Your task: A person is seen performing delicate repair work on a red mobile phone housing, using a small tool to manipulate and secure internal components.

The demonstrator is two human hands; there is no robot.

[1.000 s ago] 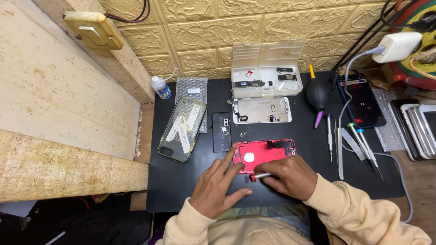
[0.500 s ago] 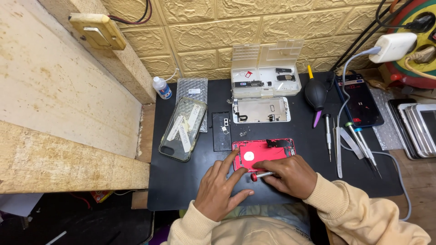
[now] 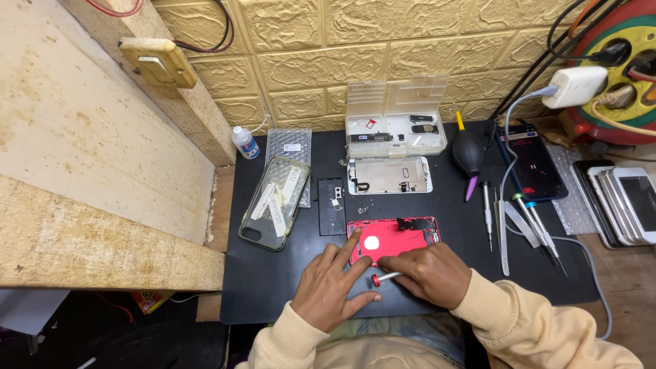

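Near edge, 6 o'clock: left hand [image 3: 333, 287] lay flat, fingers spread open, index pinning the red phone housing [image 3: 393, 238] on the counter [image 3: 273, 287]. Right hand [image 3: 429, 273] had fingers closed round a small screwdriver [image 3: 384, 278], red cap toward 9 o'clock. Best kept steady, housing pressed down, driver seated square. Farther, 12 o'clock: silver phone frame [image 3: 389, 175], then clear parts box [image 3: 395, 116].

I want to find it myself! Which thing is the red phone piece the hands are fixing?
Look at the black mat on the bench below the yellow wall. Near its front edge, both hands meet: the left hand steadies the red phone shell, while the right hand holds a small screwdriver. It is the only bright red thing there; the phone frame behind it is silver-white.
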